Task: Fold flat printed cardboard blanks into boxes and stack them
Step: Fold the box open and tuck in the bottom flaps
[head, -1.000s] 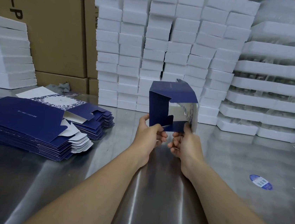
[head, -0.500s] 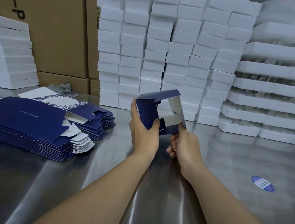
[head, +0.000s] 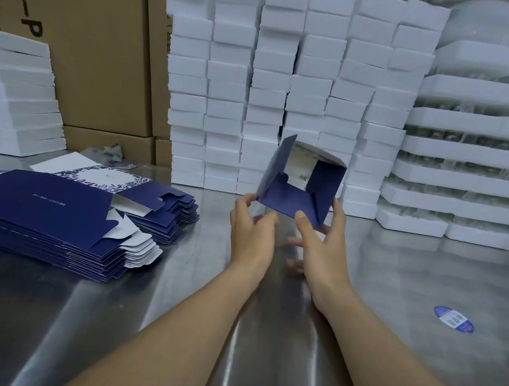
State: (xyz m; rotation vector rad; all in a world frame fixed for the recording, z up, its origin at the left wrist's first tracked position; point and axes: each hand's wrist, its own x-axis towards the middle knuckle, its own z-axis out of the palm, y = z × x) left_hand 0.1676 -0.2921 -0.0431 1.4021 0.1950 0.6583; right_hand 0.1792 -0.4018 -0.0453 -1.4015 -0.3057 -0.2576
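1. Holding the box (head: 292, 197) in the air above the table (head: 412, 274), the right hand (head: 322, 251) pinches its lower right corner, with the thumb on the near flap and the fingers up the right wall.
2. The left hand (head: 251, 237) is half open, with its fingertips at the lower left corner; I cannot tell whether they press it.
3. The box is tilted, its open end toward the camera and its flaps not tucked. The step in hand looks like closing that end.
4. Risk: gripped at one corner only, the box could twist or slip and drop onto the table.
5. Risk: a flap pushed in crooked could crease the card or jam the tab.
6. The blanks (head: 54, 211) lie well apart, to the left.
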